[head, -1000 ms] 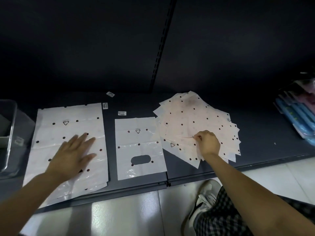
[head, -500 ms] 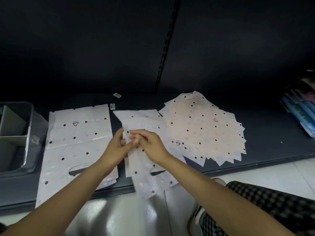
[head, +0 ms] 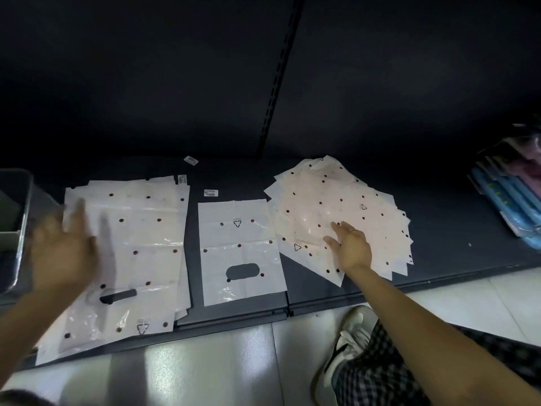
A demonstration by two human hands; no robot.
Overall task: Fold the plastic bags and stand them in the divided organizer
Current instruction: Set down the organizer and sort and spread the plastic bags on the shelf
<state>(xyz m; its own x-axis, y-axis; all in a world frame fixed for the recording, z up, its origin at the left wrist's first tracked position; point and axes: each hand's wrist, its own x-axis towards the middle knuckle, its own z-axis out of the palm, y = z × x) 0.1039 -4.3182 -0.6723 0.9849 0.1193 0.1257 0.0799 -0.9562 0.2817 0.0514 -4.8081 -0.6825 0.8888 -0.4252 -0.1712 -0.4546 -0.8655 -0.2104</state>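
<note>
White plastic bags with dark dots lie flat on a dark shelf. A large stack of bags (head: 140,253) is at the left, its top one with the handle cut-out toward me. A single smaller bag (head: 240,250) lies in the middle. A fanned pile of bags (head: 336,209) sits at the right. My left hand (head: 61,250), blurred with fingers spread, is over the left edge of the large stack. My right hand (head: 351,244) rests with straight fingers on the fanned pile. The clear divided organizer (head: 14,224) shows at the far left edge.
The shelf's front edge (head: 322,306) runs above a pale tiled floor. Small barcode labels (head: 210,192) lie behind the bags. Blue packaged goods (head: 509,194) lean at the far right. My shoe (head: 348,341) and checked trouser leg are below the shelf.
Half a second ago both hands held one bag in the air in the middle. That bag now lies on the left stack. The right hand has gone back to the fanned pile.
</note>
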